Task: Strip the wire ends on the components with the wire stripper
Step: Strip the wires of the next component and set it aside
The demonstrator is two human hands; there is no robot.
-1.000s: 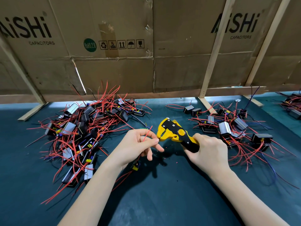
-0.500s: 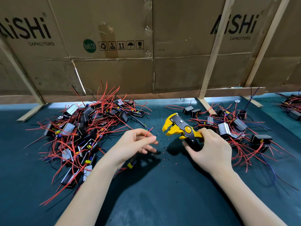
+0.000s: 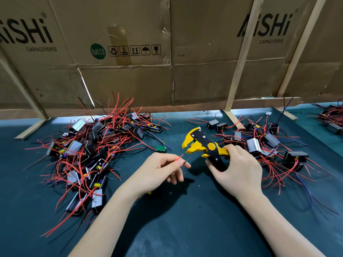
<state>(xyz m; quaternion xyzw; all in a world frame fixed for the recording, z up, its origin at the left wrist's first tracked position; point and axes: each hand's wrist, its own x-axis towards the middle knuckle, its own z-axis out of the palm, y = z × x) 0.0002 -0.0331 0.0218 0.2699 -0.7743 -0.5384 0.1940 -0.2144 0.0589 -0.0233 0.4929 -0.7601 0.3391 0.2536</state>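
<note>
My left hand [image 3: 159,173] pinches a red wire [image 3: 178,158] and a black wire end between thumb and fingers; the component they belong to hangs mostly hidden under the hand. My right hand [image 3: 235,169] grips the handles of the yellow and black wire stripper [image 3: 202,145]. Its jaws point left and stand apart, a short gap right of the red wire's tip. A pile of black components with red wires [image 3: 89,151] lies left of my hands. A second pile of components [image 3: 269,147] lies to the right.
A small green circuit board [image 3: 160,148] lies just beyond my left hand. Bits of red insulation [image 3: 199,185] dot the dark green mat [image 3: 185,219]. A cardboard wall on wooden struts [image 3: 239,58] closes the back. More components [image 3: 332,119] sit far right.
The stripper has left the wire and moved right, and its jaws have opened. My left hand keeps hold of the wires, whose ends now stand free.
</note>
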